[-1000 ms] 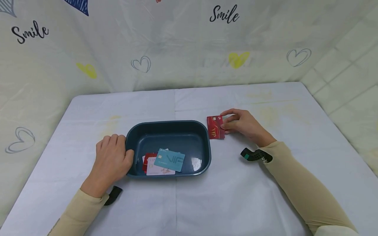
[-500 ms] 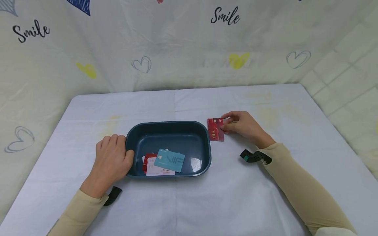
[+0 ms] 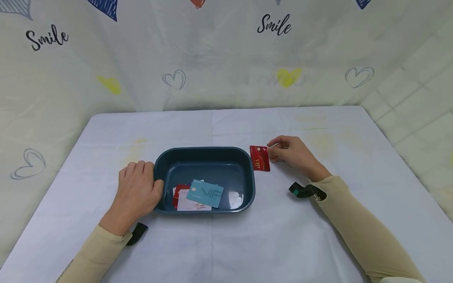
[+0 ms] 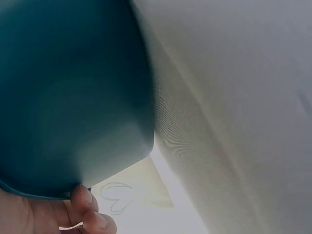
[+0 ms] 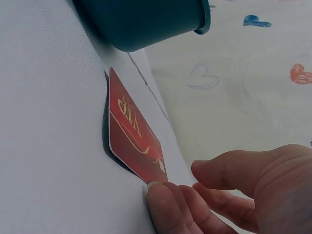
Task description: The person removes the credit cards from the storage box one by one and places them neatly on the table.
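Note:
My left hand grips the left end of a dark blue plastic tray, its fingers curled over the rim; the left wrist view shows fingertips at the edge. On the white table right of the tray lies a red card marked VIP in gold. In the right wrist view a dark shadow runs along one edge of the card. My right hand is at its right edge: one fingertip meets the card's end, while another finger stands apart from it.
Inside the tray, towards its front left, a blue card overlaps a pale pink card and a red one. Beneath everything is a white tablecloth. Behind the table hangs a pale backdrop with hearts and lettering.
My right fingertips, which overlapped the red card earlier, now sit just at its right edge. The left hand keeps its grip on the tray. The whole view has shifted slightly.

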Motion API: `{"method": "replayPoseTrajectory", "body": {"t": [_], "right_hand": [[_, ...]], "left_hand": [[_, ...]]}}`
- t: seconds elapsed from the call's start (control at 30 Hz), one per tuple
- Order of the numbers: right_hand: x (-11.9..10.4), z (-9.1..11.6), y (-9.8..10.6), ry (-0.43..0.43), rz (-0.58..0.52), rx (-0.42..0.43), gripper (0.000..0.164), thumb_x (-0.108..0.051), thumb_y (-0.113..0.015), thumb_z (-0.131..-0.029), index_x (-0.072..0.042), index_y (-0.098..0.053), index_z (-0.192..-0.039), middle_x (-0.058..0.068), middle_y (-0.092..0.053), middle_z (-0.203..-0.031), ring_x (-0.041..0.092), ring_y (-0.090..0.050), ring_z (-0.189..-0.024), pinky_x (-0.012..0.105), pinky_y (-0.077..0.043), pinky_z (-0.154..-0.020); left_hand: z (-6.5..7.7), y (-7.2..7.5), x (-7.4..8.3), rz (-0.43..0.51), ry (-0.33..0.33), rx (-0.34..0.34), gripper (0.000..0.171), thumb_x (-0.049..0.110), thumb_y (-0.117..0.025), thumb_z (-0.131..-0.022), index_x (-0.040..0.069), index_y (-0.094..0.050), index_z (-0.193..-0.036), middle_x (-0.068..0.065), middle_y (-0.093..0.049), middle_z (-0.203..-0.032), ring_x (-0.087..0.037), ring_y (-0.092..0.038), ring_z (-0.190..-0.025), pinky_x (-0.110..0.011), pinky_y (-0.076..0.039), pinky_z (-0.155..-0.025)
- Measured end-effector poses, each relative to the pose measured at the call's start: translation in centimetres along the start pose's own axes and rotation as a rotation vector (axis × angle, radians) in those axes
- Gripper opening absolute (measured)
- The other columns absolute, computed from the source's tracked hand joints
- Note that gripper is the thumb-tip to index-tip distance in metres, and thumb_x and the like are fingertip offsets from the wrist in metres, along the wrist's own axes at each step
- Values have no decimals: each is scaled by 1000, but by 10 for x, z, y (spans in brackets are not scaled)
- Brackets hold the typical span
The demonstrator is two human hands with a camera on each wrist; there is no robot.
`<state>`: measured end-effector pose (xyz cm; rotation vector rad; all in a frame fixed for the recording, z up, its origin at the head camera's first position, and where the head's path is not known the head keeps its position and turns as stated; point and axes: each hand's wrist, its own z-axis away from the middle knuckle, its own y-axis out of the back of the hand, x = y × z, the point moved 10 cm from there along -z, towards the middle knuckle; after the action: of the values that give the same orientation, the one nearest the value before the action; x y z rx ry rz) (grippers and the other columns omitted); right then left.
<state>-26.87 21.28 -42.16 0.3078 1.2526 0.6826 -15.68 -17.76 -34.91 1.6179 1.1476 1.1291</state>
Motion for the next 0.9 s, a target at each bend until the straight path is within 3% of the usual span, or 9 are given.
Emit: {"method": "replayPoseTrajectory", "body": {"t": [0.63,0.9], "right_hand": [[-19,7,2,68,-37,43,35,-39,-63,-91,-13,-63,-115,11,-68,-108,21,-68,-89,25,-56,-79],[-39,12,4,140,-50,45,42,-41,-64,-90,-10,-62,-117,10,-69,-102,21,-67,-87,33,-57,-81]], "left_hand": [[-1,1,-3,-18,10,-34,17,19,-46,-82,2,-47,-83,-11,-44,-75,-28,-39,-79,-44,-29,-76],[-1,-2,-1,-14,11,-47,16,18,-46,-82,2,-48,-83,-11,-45,-76,-28,-40,-80,-44,-30,-76]]}}
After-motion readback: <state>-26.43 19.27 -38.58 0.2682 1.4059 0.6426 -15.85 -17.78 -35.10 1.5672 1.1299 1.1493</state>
